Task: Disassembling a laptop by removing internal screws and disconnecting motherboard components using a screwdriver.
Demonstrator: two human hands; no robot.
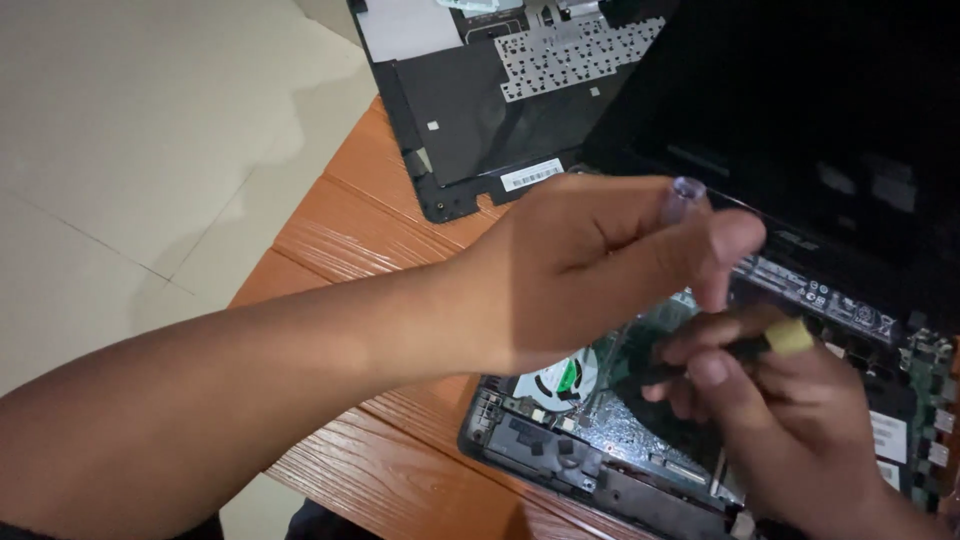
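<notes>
My left hand (590, 265) reaches across an opened laptop base (560, 450) and is closed around a small clear-tipped tool (683, 195) that sticks up between the fingers. My right hand (790, 420) sits lower right over the laptop's circuit board, pinching a dark-handled tool with a pale yellow end (788, 338). A round cooling fan (560, 380) shows just under my left hand. The tools' tips are hidden by my fingers.
The laptop lies on an orange-brown wooden table (340, 230). A detached black keyboard cover panel (480, 100) rests at the table's far edge. The laptop's dark screen (800, 110) stands at upper right. Pale tiled floor (130, 150) lies to the left.
</notes>
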